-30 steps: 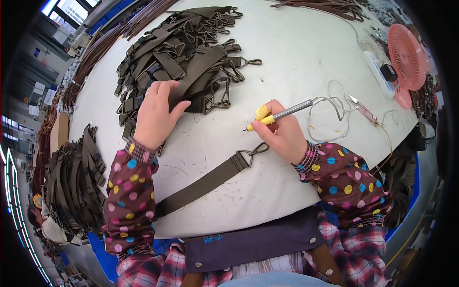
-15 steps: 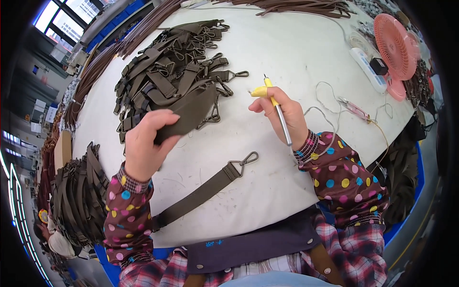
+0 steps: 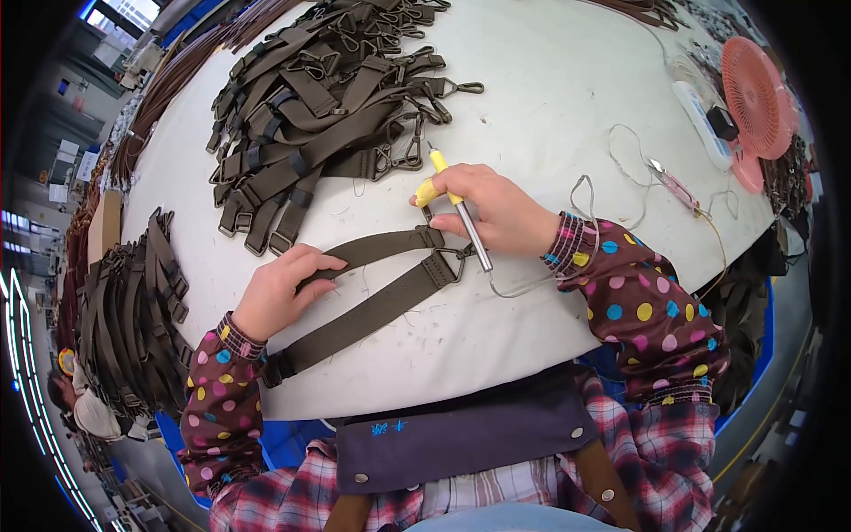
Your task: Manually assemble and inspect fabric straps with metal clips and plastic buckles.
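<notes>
An olive-green webbing strap (image 3: 377,249) stretches between my hands. My left hand (image 3: 282,291) pinches its left part between thumb and fingers. My right hand (image 3: 498,206) is closed around a corded pen-shaped tool (image 3: 469,232), yellow and silver with a thin metal tip pointing up and away. A yellow cover (image 3: 425,192) is on one of its fingertips. The right fingers are also at the strap's hook end, partly hiding it. Just nearer to me, a second strap (image 3: 359,324) lies slanted on the white table (image 3: 523,332), its metal snap hook (image 3: 458,263) close below my right hand.
A heap of similar straps (image 3: 310,115) with hooks and buckles covers the far left. Another bundle (image 3: 133,319) hangs at the left edge. On the right are pink-handled snips (image 3: 674,184), loose cable, a white power strip (image 3: 703,124) and a pink fan (image 3: 758,97).
My left hand has come down and nearer with the strap, now laid out above the second one. My right hand has moved left to its hook end, still holding the pen-shaped tool.
</notes>
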Tool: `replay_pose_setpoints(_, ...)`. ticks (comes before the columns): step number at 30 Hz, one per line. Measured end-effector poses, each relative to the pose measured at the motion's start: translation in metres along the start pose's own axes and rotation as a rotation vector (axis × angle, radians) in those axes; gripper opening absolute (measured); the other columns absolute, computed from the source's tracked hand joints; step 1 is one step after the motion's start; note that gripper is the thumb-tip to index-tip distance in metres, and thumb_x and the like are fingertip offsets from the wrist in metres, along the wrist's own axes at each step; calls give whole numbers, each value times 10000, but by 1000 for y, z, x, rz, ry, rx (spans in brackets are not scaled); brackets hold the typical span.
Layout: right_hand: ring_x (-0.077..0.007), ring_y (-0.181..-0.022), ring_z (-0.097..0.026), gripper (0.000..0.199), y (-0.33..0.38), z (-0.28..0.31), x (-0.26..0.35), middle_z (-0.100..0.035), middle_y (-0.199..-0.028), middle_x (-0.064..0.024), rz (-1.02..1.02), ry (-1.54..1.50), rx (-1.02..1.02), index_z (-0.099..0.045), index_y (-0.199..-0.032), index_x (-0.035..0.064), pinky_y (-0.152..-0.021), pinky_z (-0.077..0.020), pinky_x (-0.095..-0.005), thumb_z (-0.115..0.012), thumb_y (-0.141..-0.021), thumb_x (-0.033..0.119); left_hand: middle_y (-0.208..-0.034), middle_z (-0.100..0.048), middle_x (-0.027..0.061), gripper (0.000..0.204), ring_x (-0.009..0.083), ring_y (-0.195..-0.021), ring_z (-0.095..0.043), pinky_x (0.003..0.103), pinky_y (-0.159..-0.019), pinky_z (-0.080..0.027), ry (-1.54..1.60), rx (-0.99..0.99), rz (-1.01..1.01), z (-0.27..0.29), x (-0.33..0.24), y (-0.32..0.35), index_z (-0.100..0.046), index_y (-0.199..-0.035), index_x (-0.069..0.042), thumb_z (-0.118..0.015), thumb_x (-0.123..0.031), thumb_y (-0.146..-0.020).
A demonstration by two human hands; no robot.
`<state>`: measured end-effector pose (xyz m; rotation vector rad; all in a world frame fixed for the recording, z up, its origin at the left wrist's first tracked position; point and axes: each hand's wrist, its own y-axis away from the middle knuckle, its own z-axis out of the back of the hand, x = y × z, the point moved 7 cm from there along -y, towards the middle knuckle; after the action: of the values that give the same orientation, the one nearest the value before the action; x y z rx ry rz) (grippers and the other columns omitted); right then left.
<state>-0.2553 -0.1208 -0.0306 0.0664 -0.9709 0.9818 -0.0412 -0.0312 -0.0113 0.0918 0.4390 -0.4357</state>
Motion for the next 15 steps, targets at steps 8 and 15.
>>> replay_pose_setpoints(8, -265, -815, -552, 248, 2, -7, 5, -593, -829, -65, 36, 273, 64, -571, -985, 92, -786, -434, -361, -704, -814, 213, -979, -644, 66, 213, 185, -915, -600, 278, -824, -462, 495, 136, 341, -10, 24, 0, -659, -1033, -34, -654, -55, -821)
replay_pose_setpoints(15, -274, -769, -550, 265, 25, 9, 13, -570, -778, -71, 17, 236, -160, -575, -943, 82, -696, -447, -366, -743, -753, 157, -1027, -531, 60, 341, 270, -969, -531, 354, -833, -421, -158, -12, -40, -9, -50, -13, -614, -1061, -99, -727, -186, -751)
